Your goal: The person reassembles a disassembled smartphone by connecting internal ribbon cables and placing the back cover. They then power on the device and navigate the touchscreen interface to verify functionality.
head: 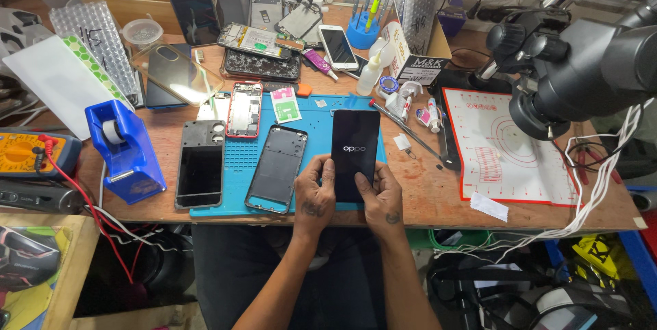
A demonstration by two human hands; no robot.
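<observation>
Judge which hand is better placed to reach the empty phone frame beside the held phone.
Left, probably. The left hand grips the black phone on the side next to the empty phone frame; the right hand would have to cross over.

Both forearms rise from the picture's six o'clock edge and converge toward the centre, the left from about seven o'clock, the right from about five. The left hand (313,196) lies back-up, fingers curled inward and thumb pointing toward one o'clock. The right hand (381,196) mirrors it just beside, thumb pointing toward eleven o'clock. Both hands are closed in a grip, knuckles raised, wrists straight.
</observation>
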